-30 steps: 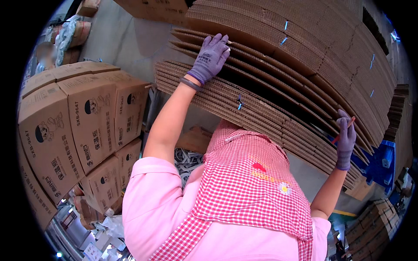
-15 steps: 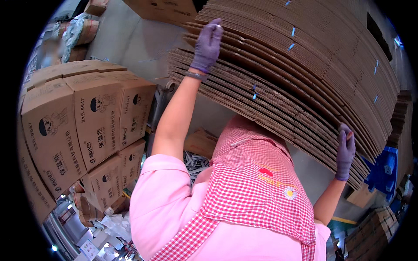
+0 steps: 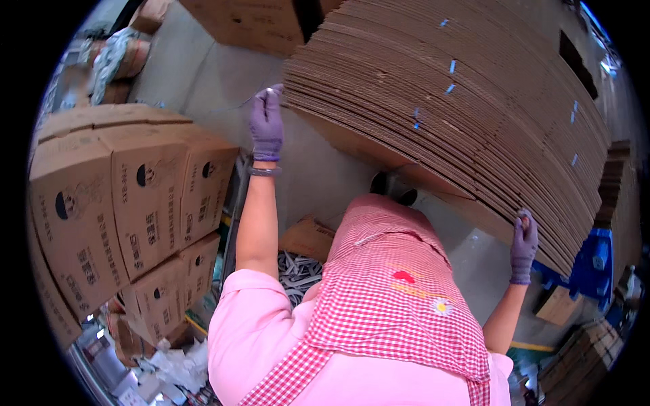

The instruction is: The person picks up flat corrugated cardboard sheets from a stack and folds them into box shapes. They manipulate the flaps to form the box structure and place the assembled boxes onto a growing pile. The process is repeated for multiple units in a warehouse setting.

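A big stack of flattened cardboard boxes (image 3: 447, 115) leans away in front of me, its many edges facing up and blue marks dotted over them. The broad brown face of the nearest sheet shows along its lower side. Beside the stack's left corner is my left hand (image 3: 267, 128), in a purple-grey glove, fingers closed and pressed together. My right hand (image 3: 523, 248), gloved alike, is at the near right edge of the stack with its fingers curled in. Whether either hand pinches a sheet's edge is hidden.
Printed cartons (image 3: 152, 196) are piled at my left. Another carton (image 3: 247, 24) stands beyond the stack. A blue pallet (image 3: 592, 267) lies under the stack's right end, near a wooden block (image 3: 559, 304). Grey strips (image 3: 298, 274) lie in a container by my left side.
The fanned-out front sheets have closed up against the rest of the stack, uncovering floor and my shoes. My left hand has come down and left; my right hand has shifted slightly left and nearer.
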`<state>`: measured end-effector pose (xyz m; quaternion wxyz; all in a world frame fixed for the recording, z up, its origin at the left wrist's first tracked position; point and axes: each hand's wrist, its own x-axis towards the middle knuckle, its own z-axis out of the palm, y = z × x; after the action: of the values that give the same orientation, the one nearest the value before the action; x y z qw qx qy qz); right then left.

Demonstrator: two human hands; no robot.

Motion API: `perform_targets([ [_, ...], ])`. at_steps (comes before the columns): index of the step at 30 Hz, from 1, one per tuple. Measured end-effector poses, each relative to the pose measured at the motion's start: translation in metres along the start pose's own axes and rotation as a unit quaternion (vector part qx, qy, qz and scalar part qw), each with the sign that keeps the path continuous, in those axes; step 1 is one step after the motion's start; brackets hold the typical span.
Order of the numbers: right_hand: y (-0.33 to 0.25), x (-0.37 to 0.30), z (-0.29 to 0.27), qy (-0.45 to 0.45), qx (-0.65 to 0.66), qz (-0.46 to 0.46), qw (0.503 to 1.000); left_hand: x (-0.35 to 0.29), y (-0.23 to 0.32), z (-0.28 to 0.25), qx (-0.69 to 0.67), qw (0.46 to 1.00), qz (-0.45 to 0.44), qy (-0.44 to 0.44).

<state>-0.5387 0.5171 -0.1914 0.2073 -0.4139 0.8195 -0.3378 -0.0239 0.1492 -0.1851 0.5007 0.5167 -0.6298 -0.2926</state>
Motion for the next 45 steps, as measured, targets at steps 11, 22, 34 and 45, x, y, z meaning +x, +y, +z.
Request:
perform_targets([
  [11,-0.067,-0.009,0.039,0.011,-0.082,-0.066,0.994,-0.036,0.038,0.112,0.057,0.930,0.287,-0.222],
  [22,-0.084,-0.018,0.039,0.044,-0.029,-0.040,0.998,-0.070,0.032,0.116,0.188,0.884,0.361,-0.229],
  [34,-0.102,0.055,0.072,0.026,-0.055,-0.141,0.988,-0.098,0.050,0.079,0.155,0.918,0.280,-0.236],
  [45,-0.130,0.100,0.120,-0.071,-0.205,-0.160,0.963,-0.115,0.050,0.056,0.123,0.924,0.254,-0.256],
])
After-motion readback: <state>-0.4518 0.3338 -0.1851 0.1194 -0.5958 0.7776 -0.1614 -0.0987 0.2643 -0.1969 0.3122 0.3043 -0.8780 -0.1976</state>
